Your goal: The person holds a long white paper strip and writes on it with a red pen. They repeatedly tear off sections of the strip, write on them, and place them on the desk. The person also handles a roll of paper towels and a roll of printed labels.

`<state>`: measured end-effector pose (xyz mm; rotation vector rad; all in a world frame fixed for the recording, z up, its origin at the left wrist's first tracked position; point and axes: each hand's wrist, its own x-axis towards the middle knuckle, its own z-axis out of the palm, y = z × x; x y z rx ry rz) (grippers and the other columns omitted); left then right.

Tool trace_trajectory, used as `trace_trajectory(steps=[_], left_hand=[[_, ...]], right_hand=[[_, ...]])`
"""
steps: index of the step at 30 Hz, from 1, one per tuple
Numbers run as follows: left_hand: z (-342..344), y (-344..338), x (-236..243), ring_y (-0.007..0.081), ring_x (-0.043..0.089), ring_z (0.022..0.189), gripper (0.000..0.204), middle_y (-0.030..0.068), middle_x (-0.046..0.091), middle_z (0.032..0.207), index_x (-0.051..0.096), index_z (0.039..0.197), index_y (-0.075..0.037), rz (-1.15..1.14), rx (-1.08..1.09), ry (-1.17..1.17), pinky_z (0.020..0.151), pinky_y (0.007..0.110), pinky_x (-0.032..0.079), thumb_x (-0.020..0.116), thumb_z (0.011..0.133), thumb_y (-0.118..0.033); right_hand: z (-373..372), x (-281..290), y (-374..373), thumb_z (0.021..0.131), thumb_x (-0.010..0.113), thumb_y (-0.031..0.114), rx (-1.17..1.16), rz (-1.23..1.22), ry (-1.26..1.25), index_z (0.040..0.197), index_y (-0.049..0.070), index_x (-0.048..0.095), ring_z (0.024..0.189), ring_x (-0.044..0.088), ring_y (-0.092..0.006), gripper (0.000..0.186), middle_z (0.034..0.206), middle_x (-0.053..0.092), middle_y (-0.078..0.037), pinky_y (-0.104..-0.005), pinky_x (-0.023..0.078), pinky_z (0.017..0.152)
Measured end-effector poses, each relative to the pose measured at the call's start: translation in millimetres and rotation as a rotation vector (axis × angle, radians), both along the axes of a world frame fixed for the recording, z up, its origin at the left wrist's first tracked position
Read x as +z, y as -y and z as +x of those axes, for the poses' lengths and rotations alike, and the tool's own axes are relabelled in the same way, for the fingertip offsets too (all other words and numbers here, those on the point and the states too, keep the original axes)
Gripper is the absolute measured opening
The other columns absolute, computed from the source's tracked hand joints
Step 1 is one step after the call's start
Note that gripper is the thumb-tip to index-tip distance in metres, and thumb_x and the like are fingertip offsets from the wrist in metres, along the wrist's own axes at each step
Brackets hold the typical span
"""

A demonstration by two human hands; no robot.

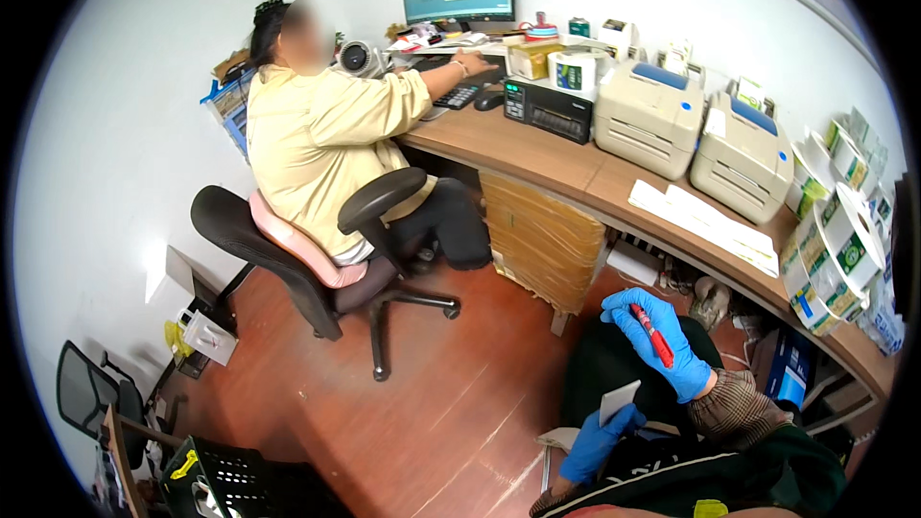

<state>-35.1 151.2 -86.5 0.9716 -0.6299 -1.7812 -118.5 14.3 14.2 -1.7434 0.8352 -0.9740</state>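
My right hand point(672, 353), in a blue glove, is closed around a red marker pen point(653, 337) and held up over my lap. Lower and to the left, my gloved left hand point(602, 443) grips a small flat whitish-grey piece point(620, 402) that stands up from the fingers; its kind is unclear. The pen and this flat piece are apart. Beyond my hands, on the desk point(537, 161), lie white paper sheets point(705, 223).
Two beige label printers point(649, 117) and a black printer point(549, 109) stand on the desk, with label rolls point(833, 254) at its right end. A person in a cream jacket point(317, 139) sits on an office chair point(278, 249), reaching toward a keyboard point(459, 94). A dark crate point(213, 480) stands lower left.
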Motion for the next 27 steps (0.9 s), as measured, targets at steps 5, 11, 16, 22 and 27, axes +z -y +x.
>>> trace_trajectory(steps=[5,11,16,22,27], left_hand=[[-6,6,-13,0.0157,0.056,0.083,0.03,0.007,0.063,0.09,0.062,0.101,0.001,0.002,-0.056,0.009,0.078,0.028,0.045,0.057,0.094,-0.028],[-5,8,-46,0.0146,0.058,0.086,0.037,0.0071,0.064,0.093,0.059,0.108,-0.001,0.077,-0.084,-0.073,0.079,0.026,0.046,0.056,0.094,-0.035],[3,12,-27,0.0151,0.057,0.086,0.038,0.0076,0.064,0.096,0.058,0.111,-0.002,0.201,-0.119,-0.084,0.081,0.025,0.045,0.055,0.094,-0.035],[2,7,-47,0.017,0.059,0.086,0.032,0.0094,0.064,0.094,0.06,0.105,-0.002,0.275,-0.039,-0.248,0.083,0.029,0.046,0.053,0.095,-0.032],[-4,9,-38,0.0157,0.059,0.082,0.026,0.0102,0.065,0.089,0.062,0.097,-0.001,0.2,0.116,-0.038,0.079,0.029,0.046,0.052,0.096,-0.024]], right_hand=[[24,-10,33,0.083,0.06,-0.007,-0.074,-0.259,-0.116,0.106,0.004,0.061,0.085,0.06,-0.0127,0.025,0.096,0.063,-0.008,-0.0238,0.049,0.073],[67,8,142,0.075,0.067,0.001,-0.399,-1.03,-0.441,0.116,0.008,0.057,0.103,0.056,-0.0389,0.043,0.114,0.058,-0.02,-0.0437,0.046,0.09],[81,-36,203,0.08,0.066,0.015,-0.663,-1.122,-0.812,0.122,0.008,0.055,0.111,0.053,-0.0392,0.044,0.123,0.055,-0.022,-0.0457,0.044,0.094],[99,-44,206,0.083,0.063,0.024,-0.696,-1.114,-0.841,0.123,0.005,0.053,0.115,0.051,-0.0392,0.045,0.126,0.053,-0.022,-0.0466,0.042,0.095],[89,-39,202,0.083,0.061,0.023,-0.657,-1.064,-0.848,0.123,0.003,0.051,0.115,0.05,-0.0418,0.046,0.125,0.052,-0.025,-0.0477,0.04,0.097]])
